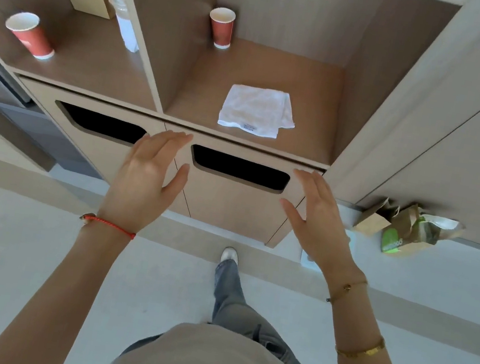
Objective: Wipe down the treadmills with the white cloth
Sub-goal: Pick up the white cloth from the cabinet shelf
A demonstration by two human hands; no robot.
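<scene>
A folded white cloth (256,111) lies flat on the brown shelf (311,130) of the right cubby in a wooden cabinet. My left hand (147,179) is raised in front of the cabinet below the shelf edge, fingers straight and spread, holding nothing. My right hand (318,217) is held up the same way to the right, palm turned inward, also empty. Both hands are short of the cloth and apart from it. No treadmill is in view.
One red paper cup (221,28) stands at the back of the right cubby and another red cup (31,35) in the left cubby, near a clear bottle (125,23). Two dark slots (240,169) open in the cabinet front. Paper bags (405,228) lie on the floor at right.
</scene>
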